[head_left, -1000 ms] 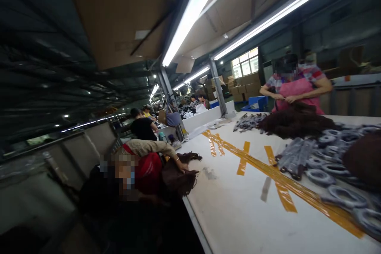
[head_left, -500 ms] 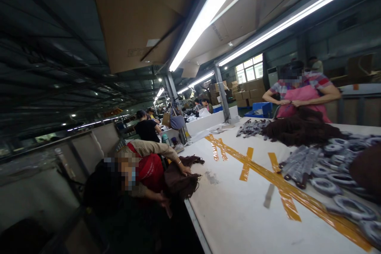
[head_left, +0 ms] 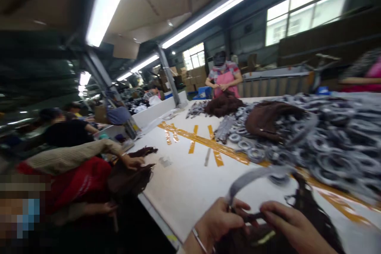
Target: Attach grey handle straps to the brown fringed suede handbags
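My left hand (head_left: 218,220), with a bracelet at the wrist, is closed on one end of a strap (head_left: 253,176) that looks wrapped in grey plastic and arcs up over the table. Close by on the right, my right hand (head_left: 287,222) pinches a short dark end piece that runs between the two hands. Dark brown fabric with a ragged edge (head_left: 317,210), perhaps a bag, lies under and beside my hands, partly hidden by them. Motion blur smears the small fittings at my fingers.
A white table (head_left: 178,182) carries strips of orange tape (head_left: 193,139). Many grey wrapped rings and straps (head_left: 333,154) heap at right, beside a brown bag (head_left: 264,121). At left a co-worker in a red apron (head_left: 80,184) handles brown fabric; another in pink (head_left: 228,83) stands across.
The view has swung right and shifted. My two hands, the strap and the brown fabric have come into view at the lower right; they were out of frame before.
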A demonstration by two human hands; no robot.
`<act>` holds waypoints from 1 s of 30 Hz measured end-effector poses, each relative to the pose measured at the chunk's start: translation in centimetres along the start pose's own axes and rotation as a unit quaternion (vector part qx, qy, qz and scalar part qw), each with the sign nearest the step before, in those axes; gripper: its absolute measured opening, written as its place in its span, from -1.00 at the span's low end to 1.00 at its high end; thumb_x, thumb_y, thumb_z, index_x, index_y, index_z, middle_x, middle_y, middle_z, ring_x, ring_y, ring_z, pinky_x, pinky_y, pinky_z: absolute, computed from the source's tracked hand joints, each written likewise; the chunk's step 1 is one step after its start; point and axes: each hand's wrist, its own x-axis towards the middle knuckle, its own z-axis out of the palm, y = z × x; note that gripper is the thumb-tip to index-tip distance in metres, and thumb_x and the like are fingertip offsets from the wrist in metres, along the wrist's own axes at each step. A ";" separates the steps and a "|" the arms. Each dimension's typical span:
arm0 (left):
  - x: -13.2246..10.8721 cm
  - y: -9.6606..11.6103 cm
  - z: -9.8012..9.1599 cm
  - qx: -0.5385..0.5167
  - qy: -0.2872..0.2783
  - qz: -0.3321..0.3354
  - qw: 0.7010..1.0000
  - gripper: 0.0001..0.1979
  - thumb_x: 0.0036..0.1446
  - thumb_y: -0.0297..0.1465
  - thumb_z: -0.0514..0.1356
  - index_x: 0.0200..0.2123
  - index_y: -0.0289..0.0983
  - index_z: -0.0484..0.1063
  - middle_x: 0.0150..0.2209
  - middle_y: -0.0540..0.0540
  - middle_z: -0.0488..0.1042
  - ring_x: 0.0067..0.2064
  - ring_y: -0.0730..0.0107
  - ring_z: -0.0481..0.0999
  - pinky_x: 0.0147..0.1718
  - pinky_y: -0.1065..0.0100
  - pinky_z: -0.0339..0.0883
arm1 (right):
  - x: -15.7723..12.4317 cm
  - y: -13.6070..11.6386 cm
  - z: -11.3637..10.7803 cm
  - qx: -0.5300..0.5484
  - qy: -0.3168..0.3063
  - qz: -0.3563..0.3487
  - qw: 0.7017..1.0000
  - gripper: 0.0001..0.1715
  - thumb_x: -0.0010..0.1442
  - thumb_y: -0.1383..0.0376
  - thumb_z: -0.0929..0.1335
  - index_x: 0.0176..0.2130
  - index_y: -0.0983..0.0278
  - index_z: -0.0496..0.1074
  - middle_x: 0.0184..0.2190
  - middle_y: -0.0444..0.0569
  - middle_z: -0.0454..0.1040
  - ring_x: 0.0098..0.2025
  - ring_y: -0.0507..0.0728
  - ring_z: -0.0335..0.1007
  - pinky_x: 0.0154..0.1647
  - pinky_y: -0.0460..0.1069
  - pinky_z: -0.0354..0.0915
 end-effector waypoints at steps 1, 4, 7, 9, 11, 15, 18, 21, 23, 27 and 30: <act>0.7 -0.2 0.0 -0.002 0.004 -0.001 1.000 -0.52 -0.29 -0.49 0.33 -0.16 -0.34 0.53 -0.24 -0.22 0.62 -0.43 0.34 0.52 -0.29 0.25 0.34 | -0.1 0.0 -0.3 0.012 -0.012 0.014 1.000 -0.60 0.17 -0.04 0.33 -0.32 0.18 0.57 -0.41 -0.05 0.55 -0.30 0.22 0.47 -0.26 0.05 0.40; 2.0 -0.2 -0.1 -0.003 0.016 0.006 1.000 -0.53 -0.24 -0.54 0.23 -0.13 -0.31 0.48 -0.10 -0.23 0.60 -0.36 0.35 0.54 -0.25 0.27 0.35 | 0.3 -0.5 -0.5 0.032 -0.002 0.027 0.999 -0.66 0.19 0.06 0.33 -0.31 0.24 0.55 -0.45 -0.09 0.50 -0.33 0.15 0.40 -0.29 0.01 0.32; 2.4 -0.1 0.0 0.020 0.030 0.011 0.999 -0.63 -0.14 -0.51 0.22 -0.16 -0.33 0.45 -0.21 -0.20 0.61 -0.32 0.35 0.52 -0.24 0.29 0.36 | 0.7 -1.0 -0.5 0.037 0.006 0.010 0.999 -0.73 0.20 0.16 0.31 -0.31 0.26 0.52 -0.40 -0.09 0.51 -0.29 0.13 0.40 -0.22 0.01 0.30; 2.6 -0.2 0.2 0.060 0.028 -0.005 0.998 -0.68 -0.03 -0.39 0.24 -0.15 -0.35 0.44 -0.31 -0.19 0.61 -0.41 0.40 0.48 -0.34 0.34 0.32 | 0.8 -1.3 -0.6 0.029 -0.001 -0.002 1.000 -0.77 0.21 0.21 0.30 -0.30 0.26 0.51 -0.36 -0.08 0.53 -0.25 0.13 0.41 -0.16 0.02 0.29; 2.9 -0.4 0.5 0.095 0.018 -0.026 0.995 -0.63 0.06 -0.21 0.24 -0.16 -0.37 0.44 -0.39 -0.19 0.60 -0.52 0.47 0.40 -0.45 0.39 0.22 | 1.0 -1.4 -0.7 0.019 -0.001 -0.002 1.000 -0.80 0.20 0.24 0.30 -0.30 0.25 0.51 -0.34 -0.08 0.53 -0.23 0.13 0.41 -0.14 0.01 0.28; 3.5 -0.7 0.9 0.111 -0.002 -0.041 0.993 -0.52 0.10 -0.02 0.19 -0.26 -0.39 0.47 -0.56 -0.07 0.48 -0.59 0.53 0.30 -0.55 0.44 0.07 | 1.5 -1.6 -0.6 0.030 -0.008 0.010 0.999 -0.81 0.17 0.25 0.30 -0.30 0.25 0.49 -0.37 -0.08 0.53 -0.25 0.12 0.42 -0.14 0.01 0.29; 3.6 -0.7 1.0 0.091 -0.009 -0.026 0.995 -0.56 0.10 -0.07 0.21 -0.31 -0.40 0.48 -0.63 0.00 0.39 -0.60 0.56 0.26 -0.54 0.44 0.06 | 1.9 -1.5 -0.5 0.038 -0.009 0.008 0.999 -0.81 0.16 0.24 0.30 -0.31 0.25 0.50 -0.38 -0.08 0.53 -0.25 0.12 0.42 -0.16 0.00 0.29; 3.2 -0.6 0.8 0.057 -0.020 -0.024 0.998 -0.67 0.05 -0.18 0.25 -0.34 -0.38 0.45 -0.59 -0.04 0.44 -0.56 0.50 0.33 -0.48 0.42 0.16 | 1.9 -1.0 -0.3 0.035 0.018 0.016 0.999 -0.79 0.14 0.22 0.31 -0.32 0.25 0.51 -0.37 -0.07 0.53 -0.23 0.14 0.43 -0.14 0.01 0.29; 2.8 -0.4 0.3 0.049 -0.011 -0.031 0.998 -0.73 0.01 -0.26 0.26 -0.31 -0.36 0.44 -0.49 -0.11 0.53 -0.47 0.41 0.43 -0.39 0.37 0.25 | 1.9 -0.6 -0.3 0.035 0.034 0.022 0.999 -0.79 0.13 0.22 0.32 -0.32 0.25 0.52 -0.37 -0.07 0.53 -0.23 0.15 0.43 -0.13 0.02 0.30; 2.4 0.5 -1.0 0.107 0.046 -0.025 0.993 -0.79 0.01 -0.31 0.21 -0.30 -0.33 0.43 -0.41 -0.17 0.59 -0.36 0.32 0.50 -0.31 0.32 0.29 | 2.2 0.4 0.1 0.029 0.054 0.029 0.998 -0.77 0.13 0.19 0.32 -0.31 0.22 0.55 -0.35 -0.07 0.55 -0.21 0.16 0.46 -0.11 0.02 0.33; 2.2 1.0 -1.8 0.191 0.057 -0.012 0.980 -0.78 0.05 -0.24 0.20 -0.40 -0.31 0.42 -0.46 -0.12 0.56 -0.44 0.40 0.42 -0.39 0.36 0.22 | 2.3 1.3 0.6 0.018 0.069 0.032 0.997 -0.74 0.12 0.14 0.33 -0.30 0.18 0.58 -0.31 -0.06 0.59 -0.17 0.19 0.49 -0.07 0.04 0.38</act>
